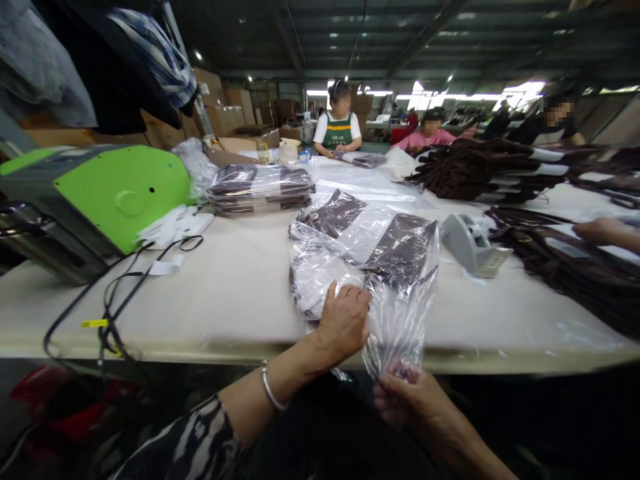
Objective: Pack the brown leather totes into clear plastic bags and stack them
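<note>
My left hand (344, 319) rests curled on a clear plastic bag (320, 273) with a dark brown garment in it, at the table's near edge. My right hand (410, 393) sits below the edge and pinches the open end of a second clear bag (403, 293) that holds another dark brown piece. A third bagged brown piece (333, 213) lies just behind them. A silver bangle is on my left wrist.
A green machine (115, 193) with black cables (110, 293) stands at the left. A stack of bagged garments (260, 187) lies behind it. A grey tape dispenser (470, 243) and piles of brown straps (480, 170) are at the right. Three people sit at the far end; another person's hand (605, 232) enters at right.
</note>
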The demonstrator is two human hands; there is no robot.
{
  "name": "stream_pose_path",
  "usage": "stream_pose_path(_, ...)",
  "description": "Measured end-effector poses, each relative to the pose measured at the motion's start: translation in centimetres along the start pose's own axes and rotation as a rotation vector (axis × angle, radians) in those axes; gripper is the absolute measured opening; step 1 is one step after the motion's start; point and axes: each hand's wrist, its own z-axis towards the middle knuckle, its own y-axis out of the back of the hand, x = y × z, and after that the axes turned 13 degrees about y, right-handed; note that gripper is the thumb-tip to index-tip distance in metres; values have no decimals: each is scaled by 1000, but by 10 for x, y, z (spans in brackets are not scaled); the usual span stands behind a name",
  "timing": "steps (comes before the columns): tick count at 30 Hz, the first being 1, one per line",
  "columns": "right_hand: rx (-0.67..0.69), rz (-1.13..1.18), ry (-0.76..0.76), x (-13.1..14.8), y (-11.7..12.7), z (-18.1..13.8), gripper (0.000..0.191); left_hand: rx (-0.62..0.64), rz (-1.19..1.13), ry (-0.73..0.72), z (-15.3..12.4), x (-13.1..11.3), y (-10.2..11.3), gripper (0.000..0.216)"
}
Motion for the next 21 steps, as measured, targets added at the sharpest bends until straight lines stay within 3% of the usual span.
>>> stream_pose_path(5,-36,-6,8,1,0,-3,54,15,83,14,20,-3,-14,43)
stream_pose_path(10,-15,-52,8,1,5,-7,52,-2,133,-7,30,22,-8,39)
stream_pose_path(16,9,-84,-30,-8,6,-13,51,-36,187,-367,15,45,0,21)
stream_pose_path(21,28,-124,28,-5,6,-15,47,-36,257,-359,21,47,2,18)
